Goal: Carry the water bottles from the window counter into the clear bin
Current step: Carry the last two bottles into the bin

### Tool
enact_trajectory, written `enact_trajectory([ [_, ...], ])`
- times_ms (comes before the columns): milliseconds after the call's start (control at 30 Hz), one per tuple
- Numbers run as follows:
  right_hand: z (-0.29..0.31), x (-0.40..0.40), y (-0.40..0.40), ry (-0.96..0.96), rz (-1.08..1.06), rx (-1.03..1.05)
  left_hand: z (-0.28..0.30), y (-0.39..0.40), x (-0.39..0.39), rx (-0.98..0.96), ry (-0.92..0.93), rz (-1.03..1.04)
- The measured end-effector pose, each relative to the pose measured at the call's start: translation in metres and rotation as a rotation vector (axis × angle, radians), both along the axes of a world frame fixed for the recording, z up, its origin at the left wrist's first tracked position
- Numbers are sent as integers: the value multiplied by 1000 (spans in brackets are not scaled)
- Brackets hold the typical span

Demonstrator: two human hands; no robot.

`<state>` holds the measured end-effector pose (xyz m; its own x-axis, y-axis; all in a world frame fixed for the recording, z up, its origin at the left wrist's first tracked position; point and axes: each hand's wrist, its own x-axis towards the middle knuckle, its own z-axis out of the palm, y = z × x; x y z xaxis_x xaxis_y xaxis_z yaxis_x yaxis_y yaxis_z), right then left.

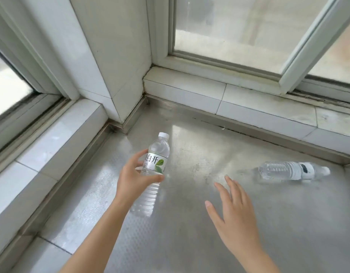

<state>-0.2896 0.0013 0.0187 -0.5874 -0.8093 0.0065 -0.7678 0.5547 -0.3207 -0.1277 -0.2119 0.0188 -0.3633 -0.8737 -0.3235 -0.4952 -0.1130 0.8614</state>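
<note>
Our left hand (133, 180) is wrapped around the labelled waist of a water bottle (152, 170), thumb across the front and fingers behind, holding it tilted with the white cap pointing away toward the back corner of the counter. Our right hand (234, 215) is empty, fingers spread and palm down, hovering just short of a second bottle (292, 170).

We judge the step in hand to be the pick-up: one bottle is lifted, the other not yet taken. The next move calls for reaching the right hand further toward the right edge and closing it round the lying bottle's body, which may roll, since it rests on its side. The clear bin is not in view, so we will have to turn away from the window to find it.

Largest first: the window counter (209, 223) is dull brushed metal, flat, with a faint dotted pattern and bright glare near the middle. White tiled ledges (190, 91) border its back and left edges. Both bottles are clear ribbed plastic, round and slim; the held one carries a white label with green leaves.
</note>
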Motion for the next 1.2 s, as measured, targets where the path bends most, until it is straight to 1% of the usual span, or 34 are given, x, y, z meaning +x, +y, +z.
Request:
enact_trajectory([
  [100,-1,-33,16,-32,-59,-41,4,29,-40,55,63,-33],
  [133,-1,-47,23,-78,-93,-73,4,39,-54,64,70,-47],
  [200,-2,-79,37,-275,-245,-170,5,59,-82,92,81,-74],
  [300,-13,-139,56,-717,-670,-428,8,85,-124,118,83,-130],
  [333,-19,-160,61,-835,-806,-516,9,93,-137,117,77,-150],
  [367,-25,-179,64,-903,-918,-584,10,100,-149,113,68,-167],
  [433,-37,-213,66,-978,-1073,-678,10,111,-170,109,54,-185],
  [533,-54,-249,57,-1135,-1218,-784,8,123,-193,107,33,-189],
  [600,-64,-264,48,-1161,-1302,-791,6,127,-203,103,13,-187],
  [633,-68,-269,44,-1128,-1335,-791,5,129,-206,103,3,-184],
  [700,-73,-277,37,-1033,-1379,-775,4,131,-210,98,-19,-175],
  [767,-72,-281,34,-998,-1387,-754,3,133,-212,84,-42,-162],
  [867,-72,-285,36,-1078,-1387,-810,2,135,-214,75,-60,-141],
  [967,-71,-286,45,-1147,-1314,-875,3,140,-216,79,-58,-125],
  [1200,-70,-279,65,-1270,-1135,-831,15,154,-226,98,-4,-110],
])
